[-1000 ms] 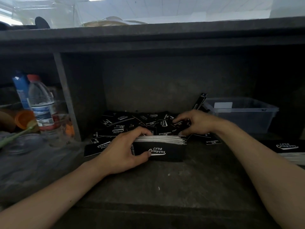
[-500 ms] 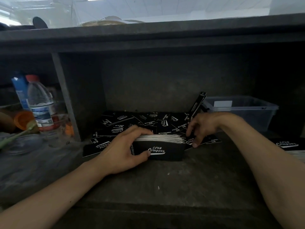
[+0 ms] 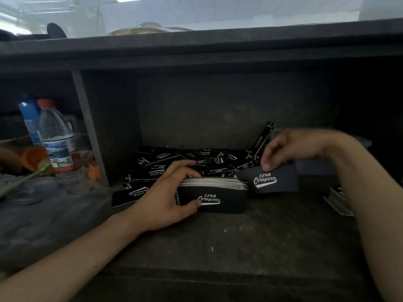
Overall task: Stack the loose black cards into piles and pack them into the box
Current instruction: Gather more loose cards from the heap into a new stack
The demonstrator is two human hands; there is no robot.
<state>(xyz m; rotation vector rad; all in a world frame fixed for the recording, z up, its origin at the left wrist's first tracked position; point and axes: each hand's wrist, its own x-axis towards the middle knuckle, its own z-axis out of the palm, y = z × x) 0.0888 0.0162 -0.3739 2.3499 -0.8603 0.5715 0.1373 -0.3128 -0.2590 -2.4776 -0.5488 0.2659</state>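
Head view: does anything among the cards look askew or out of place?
One black card stands tilted on end beside the right hand, which pinches a single card, while the other loose cards lie flat in a jumbled heap. The stack in the left hand fans slightly at its right end.

The stack (image 3: 214,194) of black Club Camping cards is standing on edge out front, white edges showing on top, and a single card (image 3: 275,180) is being held tilted just off its right end. Loose cards (image 3: 172,162) are lying scattered flat behind, with one leaning card (image 3: 265,136) sticking up at back right.
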